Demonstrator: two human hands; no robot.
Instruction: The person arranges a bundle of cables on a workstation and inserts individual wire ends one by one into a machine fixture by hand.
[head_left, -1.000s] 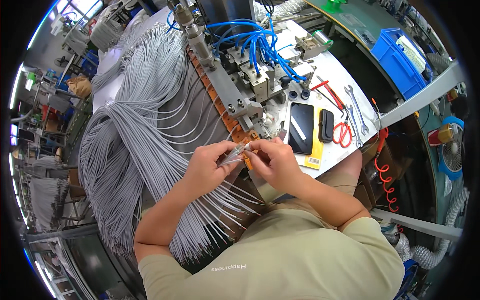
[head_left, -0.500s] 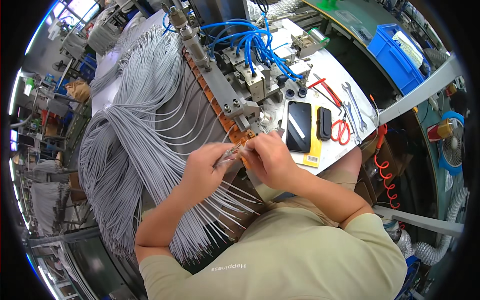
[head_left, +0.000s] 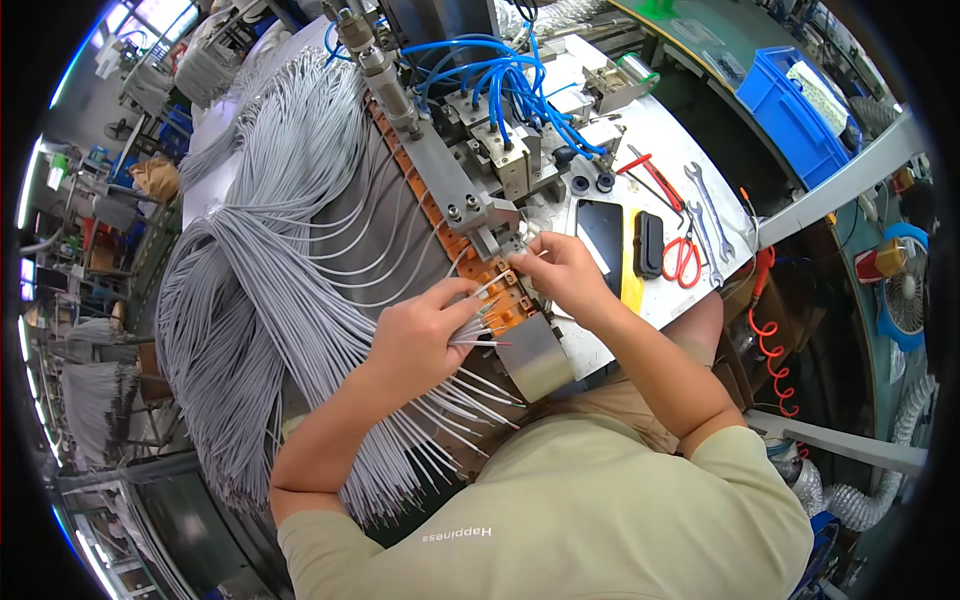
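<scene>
Head view, grey cables [head_left: 300, 330], white table [head_left: 665, 135], fan [head_left: 903, 292]

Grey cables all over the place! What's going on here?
A person is handling a few thin wires beside a machine. The left hand holds them by an orange rail. The right hand reaches to the rail; its exact grip is hard to see. Bundled grey cables fan out on the left.
</scene>
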